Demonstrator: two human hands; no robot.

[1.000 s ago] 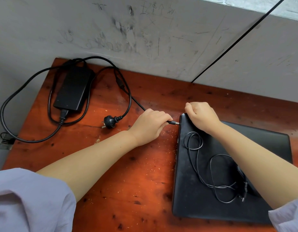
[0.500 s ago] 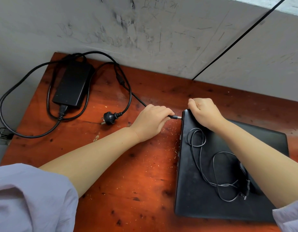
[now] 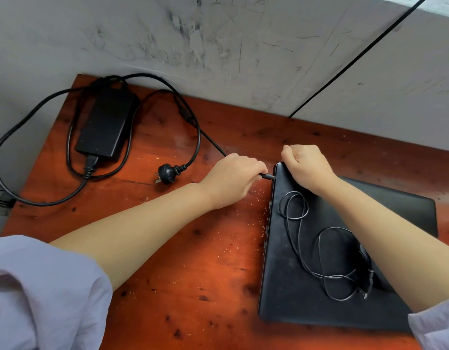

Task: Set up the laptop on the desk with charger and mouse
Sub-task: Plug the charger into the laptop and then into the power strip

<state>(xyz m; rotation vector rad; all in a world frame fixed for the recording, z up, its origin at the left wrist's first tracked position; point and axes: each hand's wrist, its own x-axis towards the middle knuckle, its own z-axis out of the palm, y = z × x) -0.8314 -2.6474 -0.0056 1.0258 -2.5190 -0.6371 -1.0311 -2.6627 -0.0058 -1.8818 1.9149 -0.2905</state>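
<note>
Charger plug being seated in the closed laptop's left edge.

Nearest, a thin mouse cable [image 3: 298,238] is seen looped loose on the lid of the black laptop [image 3: 306,286], which lies shut on the red wooden desk [image 3: 193,261]; the mouse itself is mostly hidden under the right forearm. Further out, the barrel plug [image 3: 267,176] is pinched by the left hand [image 3: 231,180] right at the port, while the lid's far corner is steadied by the clenched right hand [image 3: 306,168]. If the plug is pushed at an angle, the port could be strained; the laptop could slide if the bracing is eased. Farthest, the power brick [image 3: 104,127] lies near the wall, and its wall plug [image 3: 166,173] is left unconnected on the desk.
</note>
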